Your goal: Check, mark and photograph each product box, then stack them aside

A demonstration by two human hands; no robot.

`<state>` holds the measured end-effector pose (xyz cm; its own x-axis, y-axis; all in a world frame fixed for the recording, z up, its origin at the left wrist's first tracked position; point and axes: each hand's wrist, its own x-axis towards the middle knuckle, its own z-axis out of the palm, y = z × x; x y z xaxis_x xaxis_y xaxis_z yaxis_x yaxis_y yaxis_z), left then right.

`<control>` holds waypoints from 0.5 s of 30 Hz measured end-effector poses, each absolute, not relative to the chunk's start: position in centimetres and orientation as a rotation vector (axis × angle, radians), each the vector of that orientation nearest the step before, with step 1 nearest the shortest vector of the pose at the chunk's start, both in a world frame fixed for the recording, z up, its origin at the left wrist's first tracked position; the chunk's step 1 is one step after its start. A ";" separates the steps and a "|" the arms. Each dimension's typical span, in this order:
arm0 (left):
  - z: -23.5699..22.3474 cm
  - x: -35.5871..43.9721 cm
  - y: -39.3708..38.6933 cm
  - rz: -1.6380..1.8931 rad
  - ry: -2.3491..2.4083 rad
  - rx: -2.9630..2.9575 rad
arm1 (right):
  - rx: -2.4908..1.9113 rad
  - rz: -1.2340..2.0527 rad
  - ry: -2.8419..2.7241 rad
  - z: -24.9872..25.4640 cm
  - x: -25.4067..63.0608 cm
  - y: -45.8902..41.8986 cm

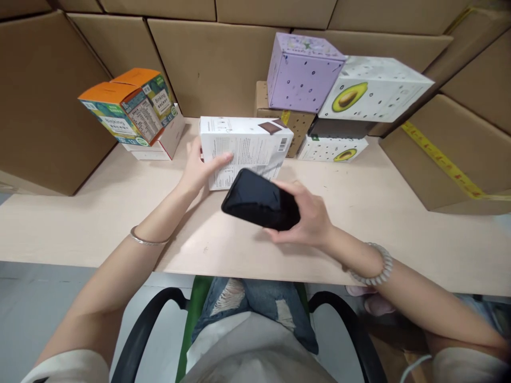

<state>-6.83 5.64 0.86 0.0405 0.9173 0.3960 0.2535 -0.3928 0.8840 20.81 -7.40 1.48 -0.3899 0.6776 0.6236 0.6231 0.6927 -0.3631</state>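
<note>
My left hand (pixel 203 165) grips the left end of a white printed box (pixel 247 143), its thumb lying across the front face. Small text, a barcode and a picture of dark squares show on that box, which stands upright on the table. A black smartphone (pixel 259 199) is held in my right hand (pixel 305 215), thumb on the near edge and fingers along the far edge. The phone is tilted in front of the box and covers its lower right part. Its screen looks dark.
Orange-topped Binking cartons (pixel 136 106) rest on a white box (pixel 159 143) at the left. Behind to the right, a purple box (pixel 305 80) and a white avocado box (pixel 375 90) sit stacked over others. Large cardboard boxes (pixel 215 69) wall in the wooden table (pixel 339 260).
</note>
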 end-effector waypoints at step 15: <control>3.2 2.1 6.5 1.083 1.056 2.126 | -0.976 0.609 -2.576 1.0 21.3 -7.3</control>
